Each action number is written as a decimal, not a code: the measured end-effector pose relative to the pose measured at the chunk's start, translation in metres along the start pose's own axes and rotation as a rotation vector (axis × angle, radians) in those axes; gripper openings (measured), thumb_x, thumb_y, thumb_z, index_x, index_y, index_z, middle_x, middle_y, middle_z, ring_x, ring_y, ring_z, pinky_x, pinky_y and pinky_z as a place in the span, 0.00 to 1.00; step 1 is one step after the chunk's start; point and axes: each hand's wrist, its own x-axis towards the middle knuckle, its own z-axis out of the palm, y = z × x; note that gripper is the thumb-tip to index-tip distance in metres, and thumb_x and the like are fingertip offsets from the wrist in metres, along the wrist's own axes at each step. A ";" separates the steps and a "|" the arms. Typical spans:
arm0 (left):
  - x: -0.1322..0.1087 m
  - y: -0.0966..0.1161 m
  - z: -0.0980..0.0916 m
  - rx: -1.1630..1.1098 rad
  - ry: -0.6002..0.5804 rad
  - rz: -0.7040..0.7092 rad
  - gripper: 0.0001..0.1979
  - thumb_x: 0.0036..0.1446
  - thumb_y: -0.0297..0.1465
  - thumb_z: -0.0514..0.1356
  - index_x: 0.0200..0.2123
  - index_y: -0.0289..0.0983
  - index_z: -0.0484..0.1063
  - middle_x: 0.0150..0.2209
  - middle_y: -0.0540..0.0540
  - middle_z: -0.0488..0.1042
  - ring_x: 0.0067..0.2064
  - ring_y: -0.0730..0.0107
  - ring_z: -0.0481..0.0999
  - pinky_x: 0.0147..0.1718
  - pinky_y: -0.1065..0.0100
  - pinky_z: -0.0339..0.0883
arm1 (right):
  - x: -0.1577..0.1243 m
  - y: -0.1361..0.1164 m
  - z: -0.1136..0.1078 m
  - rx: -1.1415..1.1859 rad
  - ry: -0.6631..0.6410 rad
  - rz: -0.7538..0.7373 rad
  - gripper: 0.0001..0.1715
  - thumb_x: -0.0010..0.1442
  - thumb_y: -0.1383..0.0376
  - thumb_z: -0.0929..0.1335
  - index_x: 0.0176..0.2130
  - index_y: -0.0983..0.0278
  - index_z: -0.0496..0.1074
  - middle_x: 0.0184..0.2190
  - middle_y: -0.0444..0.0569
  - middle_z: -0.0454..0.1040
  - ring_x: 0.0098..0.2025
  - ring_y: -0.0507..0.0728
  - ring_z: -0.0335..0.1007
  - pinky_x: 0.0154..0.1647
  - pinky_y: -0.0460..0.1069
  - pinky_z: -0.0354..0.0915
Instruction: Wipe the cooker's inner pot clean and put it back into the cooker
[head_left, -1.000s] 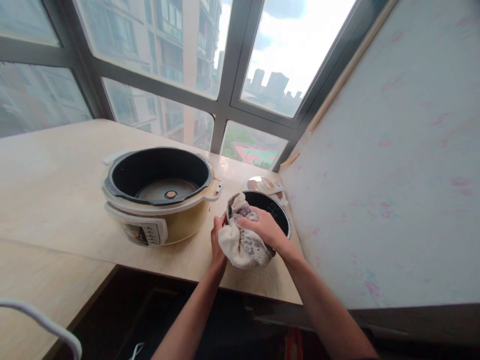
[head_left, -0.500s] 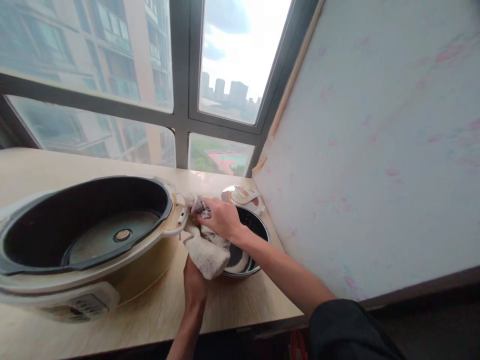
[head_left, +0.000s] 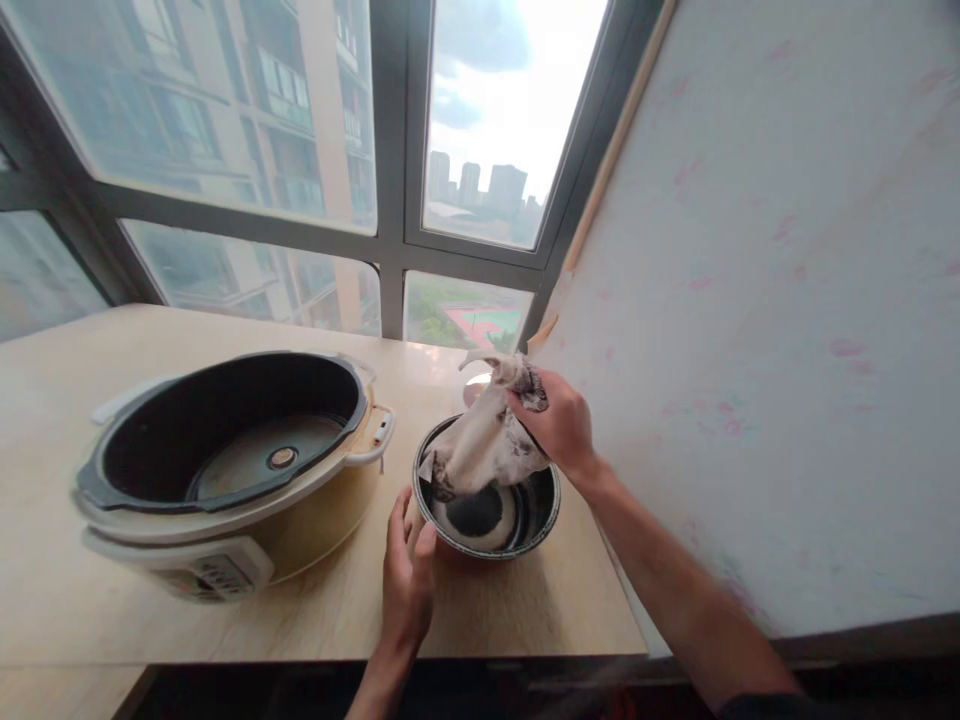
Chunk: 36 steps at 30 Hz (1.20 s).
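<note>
My right hand (head_left: 559, 422) grips a stained whitish cloth (head_left: 487, 430) by its bunched top. The cloth hangs down over the far side of a dark round inner pot (head_left: 556, 505), covering part of its opening. Close by the pot's left rim is my left hand (head_left: 407, 580), fingers apart and holding nothing; whether it touches the rim I cannot tell. To the left stands the open body of an electric cooker (head_left: 247, 540), cream-coloured with a black inside and a round metal piece in the middle of its floor.
A wooden-looking counter (head_left: 330, 620) bears the cooker and the pot. Behind the cloth, a shiny lid-like piece (head_left: 474, 388) is mostly hidden. A flowered wall (head_left: 750, 350) closes off the right side, and grey-framed windows (head_left: 391, 180) stand at the back.
My right hand has moved right with the cloth, from beside the cooker's handle to over the pot. My left hand has come out from under the cloth. The view has shifted left.
</note>
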 end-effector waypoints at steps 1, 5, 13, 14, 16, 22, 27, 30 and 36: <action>-0.005 0.002 0.001 0.057 0.051 0.076 0.33 0.64 0.43 0.56 0.68 0.38 0.57 0.70 0.33 0.58 0.70 0.44 0.59 0.67 0.42 0.52 | -0.004 0.008 -0.012 0.059 0.097 0.023 0.24 0.62 0.53 0.69 0.52 0.65 0.75 0.48 0.57 0.79 0.49 0.63 0.75 0.51 0.53 0.68; -0.020 0.026 0.013 0.274 0.106 0.596 0.27 0.61 0.33 0.60 0.63 0.41 0.63 0.66 0.36 0.66 0.69 0.49 0.62 0.67 0.46 0.56 | -0.028 0.031 -0.048 0.301 0.386 0.184 0.26 0.58 0.49 0.72 0.48 0.65 0.74 0.43 0.55 0.80 0.44 0.61 0.76 0.49 0.54 0.69; -0.022 0.083 0.044 0.850 -0.581 0.638 0.21 0.57 0.33 0.63 0.54 0.37 0.71 0.51 0.36 0.77 0.55 0.46 0.75 0.53 0.49 0.67 | -0.094 0.045 -0.072 0.308 0.670 0.207 0.25 0.55 0.52 0.76 0.44 0.66 0.71 0.39 0.54 0.78 0.39 0.60 0.76 0.43 0.54 0.71; -0.022 0.087 0.045 0.922 -0.594 0.596 0.18 0.58 0.31 0.61 0.52 0.36 0.72 0.49 0.36 0.78 0.52 0.47 0.76 0.50 0.51 0.67 | -0.100 0.047 -0.077 0.247 0.729 0.150 0.26 0.54 0.53 0.76 0.45 0.66 0.72 0.39 0.55 0.78 0.40 0.61 0.76 0.43 0.54 0.71; -0.022 0.091 0.046 1.037 -0.600 0.551 0.14 0.59 0.28 0.59 0.49 0.35 0.73 0.46 0.36 0.78 0.48 0.48 0.77 0.46 0.54 0.67 | -0.111 0.053 -0.091 0.120 0.810 0.030 0.28 0.53 0.53 0.77 0.47 0.66 0.72 0.41 0.57 0.78 0.42 0.62 0.76 0.45 0.56 0.71; -0.025 0.092 0.047 1.199 -0.673 0.588 0.12 0.64 0.27 0.52 0.37 0.36 0.76 0.37 0.38 0.79 0.42 0.50 0.78 0.39 0.57 0.60 | -0.132 0.061 -0.140 -0.113 0.693 -0.209 0.33 0.55 0.58 0.77 0.56 0.63 0.70 0.46 0.58 0.78 0.48 0.65 0.77 0.48 0.57 0.72; -0.024 0.088 0.046 1.220 -0.649 0.675 0.13 0.63 0.24 0.51 0.33 0.35 0.75 0.34 0.38 0.79 0.40 0.52 0.77 0.37 0.57 0.56 | -0.155 0.062 -0.143 -0.114 0.522 -0.239 0.31 0.59 0.60 0.75 0.59 0.63 0.68 0.48 0.59 0.78 0.51 0.65 0.77 0.52 0.57 0.73; -0.021 0.085 0.042 1.191 -0.588 0.714 0.12 0.61 0.22 0.52 0.31 0.36 0.74 0.34 0.39 0.79 0.40 0.53 0.76 0.38 0.57 0.55 | -0.174 0.061 -0.127 -0.072 0.345 -0.212 0.28 0.63 0.61 0.72 0.60 0.63 0.67 0.52 0.60 0.76 0.54 0.64 0.75 0.53 0.57 0.72; -0.013 0.087 0.035 1.130 -0.532 0.704 0.12 0.63 0.26 0.53 0.31 0.36 0.75 0.32 0.41 0.79 0.39 0.56 0.76 0.38 0.58 0.53 | -0.208 0.075 -0.065 -0.025 0.189 -0.127 0.26 0.66 0.64 0.68 0.61 0.63 0.65 0.55 0.59 0.75 0.56 0.63 0.73 0.56 0.57 0.72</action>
